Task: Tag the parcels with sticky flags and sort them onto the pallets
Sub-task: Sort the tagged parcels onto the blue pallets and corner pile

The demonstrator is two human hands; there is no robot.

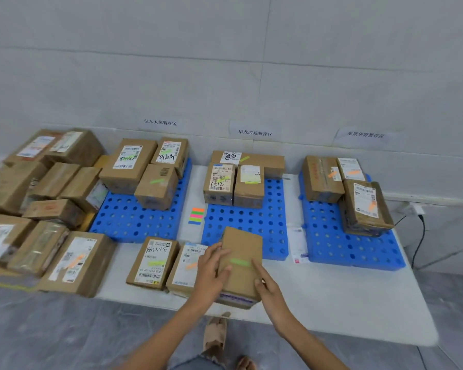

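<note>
- Small plain brown cardboard parcel (pixel 241 252): near end on the white table top (pixel 332 289), far end over the front edge of the middle blue perforated plastic pallet (pixel 251 217).
- Green sticky flag (pixel 239 262) already lies across its top face.
- Left hand (pixel 211 268): fingers fairly straight, laid against the parcel's left side and top edge. Not wrapped round it.
- Right hand (pixel 267 287): index finger stretched onto the top just beside the flag's end, thumb at the right edge. Looks like pressing, not gripping.
- Handling guess: light, one-hand size. Corrugated walls are stiff, edges crisp, no visible crush. Matte card, so decent friction.
- Best hold: the two long sides, palms opposed. Keep off the flag, since thin film with a weak tack strip would probably peel if rubbed.
- Purple-printed tape band (pixel 235 297) on the near end is glossy and likely slicker, so avoid pinching there.
- Pallet is hard moulded plastic with a grid of round holes. The box base spans several holes, so it should sit flat.
- Multicoloured pad of sticky flags (pixel 197 216) lies in the gap left of the middle pallet.
- Two labelled brown cardboard parcels (pixel 153 263) sit just left of the held one. The nearer touches or nearly touches it, can't tell which.
</note>
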